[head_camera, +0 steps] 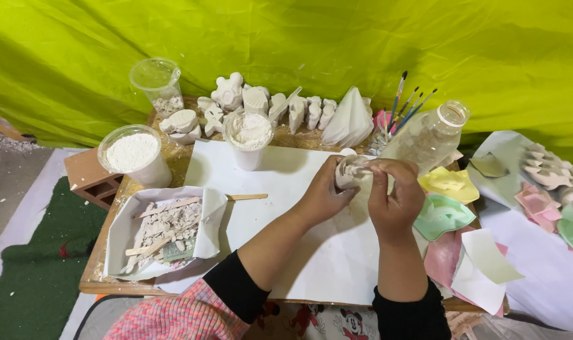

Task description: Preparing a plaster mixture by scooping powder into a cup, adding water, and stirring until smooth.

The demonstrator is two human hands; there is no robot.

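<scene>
Over a white paper sheet (311, 252) both my hands hold one small white plaster piece (349, 173) that sits in a clear mould. My left hand (321, 195) cups it from the left and below. My right hand (393, 195) grips it from the right, fingers curled over its top edge. Most of the piece is hidden by my fingers.
A bowl of plaster scraps and wooden sticks (163, 233) sits at left, with a tub of white powder (134, 154), a filled cup (248, 135) and an empty cup (157, 82). Plaster figures (261, 104) line the back. Brushes (403, 104), a bottle (428, 135) and coloured moulds (444, 214) lie right.
</scene>
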